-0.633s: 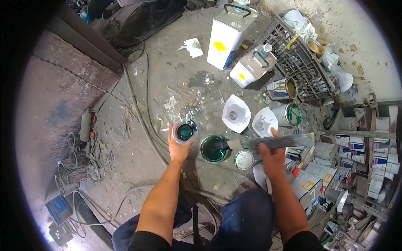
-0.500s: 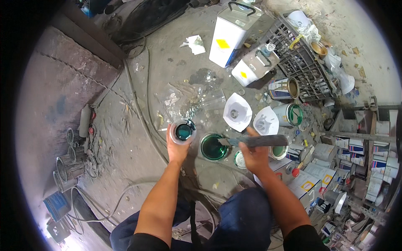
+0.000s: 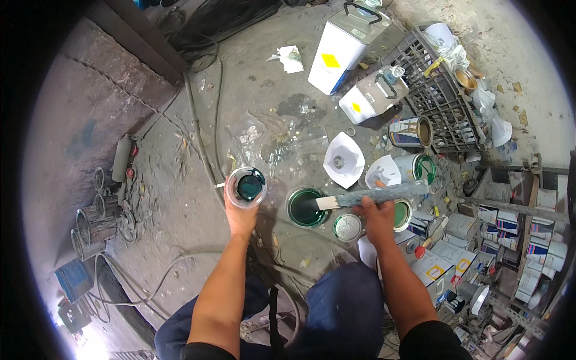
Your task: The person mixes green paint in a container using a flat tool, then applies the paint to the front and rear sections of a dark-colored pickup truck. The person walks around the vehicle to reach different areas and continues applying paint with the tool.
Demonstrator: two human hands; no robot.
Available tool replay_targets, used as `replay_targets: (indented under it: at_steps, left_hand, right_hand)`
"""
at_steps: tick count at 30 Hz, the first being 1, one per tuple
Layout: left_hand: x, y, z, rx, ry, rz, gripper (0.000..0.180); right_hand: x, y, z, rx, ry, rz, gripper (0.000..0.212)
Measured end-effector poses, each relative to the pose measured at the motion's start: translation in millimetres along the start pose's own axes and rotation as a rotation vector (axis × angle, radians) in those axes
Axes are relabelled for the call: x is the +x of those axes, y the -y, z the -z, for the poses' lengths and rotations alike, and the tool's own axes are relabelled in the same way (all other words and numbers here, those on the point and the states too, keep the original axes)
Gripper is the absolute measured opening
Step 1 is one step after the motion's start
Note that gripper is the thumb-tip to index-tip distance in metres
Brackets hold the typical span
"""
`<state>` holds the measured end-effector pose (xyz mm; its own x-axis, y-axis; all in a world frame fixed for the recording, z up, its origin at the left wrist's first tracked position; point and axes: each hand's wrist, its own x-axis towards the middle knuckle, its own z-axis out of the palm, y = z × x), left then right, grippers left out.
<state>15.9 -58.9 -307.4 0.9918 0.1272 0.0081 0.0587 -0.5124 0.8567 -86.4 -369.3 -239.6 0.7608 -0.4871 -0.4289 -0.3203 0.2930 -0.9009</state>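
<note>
My left hand [image 3: 242, 219] is wrapped round a clear plastic cup [image 3: 247, 187] with dark green paint inside. In my right hand [image 3: 378, 218] is a long flat stirring stick [image 3: 387, 193], grey with dried paint and with a paler wooden end. That pale end points left, over or into an open can of dark green paint [image 3: 306, 207]; whether it touches the paint I cannot tell. Close to the can's right lies a round metal lid [image 3: 347, 227]. Two white paper funnels [image 3: 344, 159] sit just beyond, the right one partly beside my fingers.
Two white rectangular canisters [image 3: 339, 53] with black handles stand at the back, beside a grey plastic crate [image 3: 445, 90]. Several paint cans [image 3: 411, 132] crowd the right, near shelves [image 3: 510, 210]. A hose [image 3: 195, 120] crosses the dirty floor on the left.
The cup in my left hand has shifted left and tilted a little. The stick has turned and moved slightly right, showing more of its pale end.
</note>
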Motion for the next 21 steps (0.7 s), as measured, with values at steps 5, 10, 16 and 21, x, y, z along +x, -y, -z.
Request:
replay_targets:
  at_steps: [5, 10, 16, 21]
  left_hand:
    - [0, 6, 7, -0.129, -0.025, 0.005, 0.082]
    - [-1, -1, 12, -0.116, -0.046, 0.019, 0.082]
    - [-3, -8, 14, -0.105, -0.038, 0.016, 0.080]
    - [-5, -9, 15, -0.123, -0.051, 0.007, 0.079]
  right_hand:
    - [1, 5, 35, 0.203, -0.078, -0.060, 0.065]
    - [-4, 8, 49, 0.289, -0.073, -0.055, 0.066]
    - [-7, 18, 47, 0.333, -0.027, -0.029, 0.065]
    - [-5, 16, 51, 0.319, -0.007, -0.020, 0.068]
